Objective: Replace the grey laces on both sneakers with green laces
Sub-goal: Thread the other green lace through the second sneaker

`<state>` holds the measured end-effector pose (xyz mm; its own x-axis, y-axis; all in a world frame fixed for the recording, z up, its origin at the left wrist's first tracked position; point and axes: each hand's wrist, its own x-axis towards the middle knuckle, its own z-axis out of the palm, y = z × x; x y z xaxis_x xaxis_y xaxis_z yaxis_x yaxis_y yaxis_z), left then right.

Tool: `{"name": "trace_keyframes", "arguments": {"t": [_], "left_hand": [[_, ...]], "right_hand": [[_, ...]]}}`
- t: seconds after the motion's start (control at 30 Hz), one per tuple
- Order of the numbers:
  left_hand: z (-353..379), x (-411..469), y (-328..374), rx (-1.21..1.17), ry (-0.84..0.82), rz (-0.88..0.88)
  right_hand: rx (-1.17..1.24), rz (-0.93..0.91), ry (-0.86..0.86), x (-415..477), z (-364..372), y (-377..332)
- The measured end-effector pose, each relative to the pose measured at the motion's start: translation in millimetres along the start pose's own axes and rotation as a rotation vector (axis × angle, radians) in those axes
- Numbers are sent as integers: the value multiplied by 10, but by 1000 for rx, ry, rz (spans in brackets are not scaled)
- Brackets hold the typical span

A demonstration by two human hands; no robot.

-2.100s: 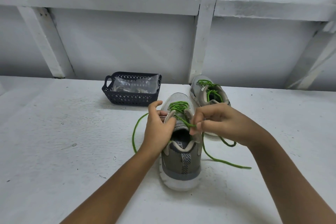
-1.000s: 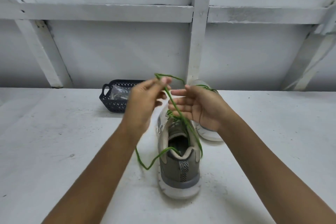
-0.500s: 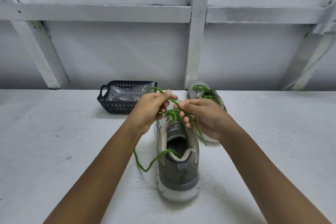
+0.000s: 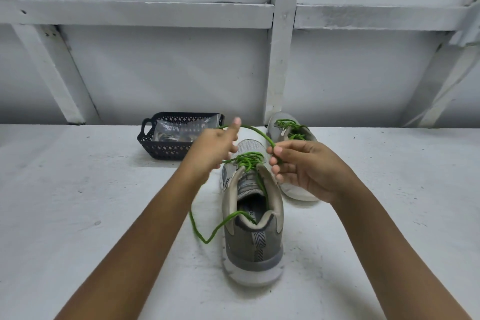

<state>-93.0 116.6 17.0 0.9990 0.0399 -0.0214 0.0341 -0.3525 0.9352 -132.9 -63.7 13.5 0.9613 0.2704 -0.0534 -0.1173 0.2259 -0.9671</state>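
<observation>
A grey sneaker (image 4: 253,241) stands on the white table, heel toward me, with a green lace (image 4: 248,161) threaded through its eyelets. My left hand (image 4: 213,148) and my right hand (image 4: 304,166) hover above its tongue. Each pinches the green lace, which arches between them. One loose end drops down the left side (image 4: 201,231) and loops over the heel collar; another strand runs into the shoe opening. The second grey sneaker (image 4: 291,135) stands behind and to the right, laced in green, partly hidden by my right hand.
A dark plastic basket (image 4: 166,149) holding a clear plastic bag stands at the back left of the table. A white wall with wooden beams (image 4: 281,60) closes the far edge.
My hands have moved apart, stretching the green lace into an arch between them. About a second ago my left hand held the lace higher.
</observation>
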Motion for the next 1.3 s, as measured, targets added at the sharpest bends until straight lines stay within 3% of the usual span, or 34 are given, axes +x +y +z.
{"name": "trace_keyframes", "arguments": {"t": [0.1, 0.23, 0.6, 1.03, 1.3], "left_hand": [[207, -176, -154, 341, 118, 220], [398, -336, -311, 547, 22, 244], [380, -345, -291, 244, -47, 169], [421, -339, -337, 262, -52, 210], [426, -277, -361, 331, -55, 214]], "right_hand": [[-137, -73, 166, 22, -23, 51], [-230, -128, 288, 49, -1, 187], [-189, -264, 412, 41, 76, 431], [-446, -369, 508, 43, 100, 504], [-514, -319, 501, 55, 74, 569]]}}
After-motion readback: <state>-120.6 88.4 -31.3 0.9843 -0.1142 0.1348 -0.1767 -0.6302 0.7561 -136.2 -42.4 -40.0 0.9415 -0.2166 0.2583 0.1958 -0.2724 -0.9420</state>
